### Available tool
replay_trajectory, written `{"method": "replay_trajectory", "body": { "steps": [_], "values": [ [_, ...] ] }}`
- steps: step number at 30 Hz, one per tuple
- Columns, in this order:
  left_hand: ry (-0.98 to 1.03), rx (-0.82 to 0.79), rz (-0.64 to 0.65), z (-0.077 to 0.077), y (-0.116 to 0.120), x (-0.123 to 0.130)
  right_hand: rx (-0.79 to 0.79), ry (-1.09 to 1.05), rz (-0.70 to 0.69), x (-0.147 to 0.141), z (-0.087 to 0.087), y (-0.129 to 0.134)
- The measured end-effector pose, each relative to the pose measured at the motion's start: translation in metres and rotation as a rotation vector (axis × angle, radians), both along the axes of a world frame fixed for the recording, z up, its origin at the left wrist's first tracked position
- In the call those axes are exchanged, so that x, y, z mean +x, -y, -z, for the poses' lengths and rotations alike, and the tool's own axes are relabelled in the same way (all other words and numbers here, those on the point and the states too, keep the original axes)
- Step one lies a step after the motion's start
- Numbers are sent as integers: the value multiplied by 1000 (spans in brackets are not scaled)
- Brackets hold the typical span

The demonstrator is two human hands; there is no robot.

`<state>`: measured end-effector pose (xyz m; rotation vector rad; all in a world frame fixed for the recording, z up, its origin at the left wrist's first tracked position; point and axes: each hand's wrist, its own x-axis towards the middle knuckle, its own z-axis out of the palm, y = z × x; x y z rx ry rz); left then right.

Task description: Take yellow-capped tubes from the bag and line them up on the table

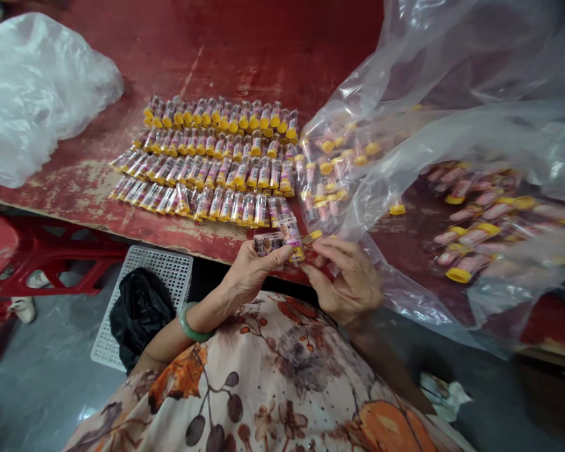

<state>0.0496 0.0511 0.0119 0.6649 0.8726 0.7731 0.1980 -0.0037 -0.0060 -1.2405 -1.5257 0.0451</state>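
Observation:
My left hand (252,271), a green bangle on its wrist, is closed on a small clear tube (290,233) with a yellow cap and a printed label. A dark printed piece (269,243) also sticks out from its fingers; whether it is a card or another tube's label I cannot tell. My right hand (348,279) is just right of the capped end, thumb and forefinger drawn together in a pinch. What they hold, if anything, is too small to make out. Beyond my hands, rows of similar yellow-capped tubes (207,169) lie side by side on the red table (273,50).
A large clear plastic bag (405,144) with more capped tubes spreads over the right side. A white plastic bag (42,94) lies at the far left. Below stand a red stool (51,251) and a white crate (169,263) with a black bag (139,314).

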Motion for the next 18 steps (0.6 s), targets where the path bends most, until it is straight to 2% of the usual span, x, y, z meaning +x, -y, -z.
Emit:
{"method": "replay_trajectory", "body": {
  "steps": [3, 8, 18],
  "values": [
    [6, 14, 50, -2, 2, 2, -65, 32, -65, 10, -2, -5],
    [-11, -4, 161, -7, 4, 5, -94, 145, -255, 22, -10, -15],
    [-26, 4, 215, -6, 7, 5, -91, 81, -244, 24, -7, -12]
  ]
}}
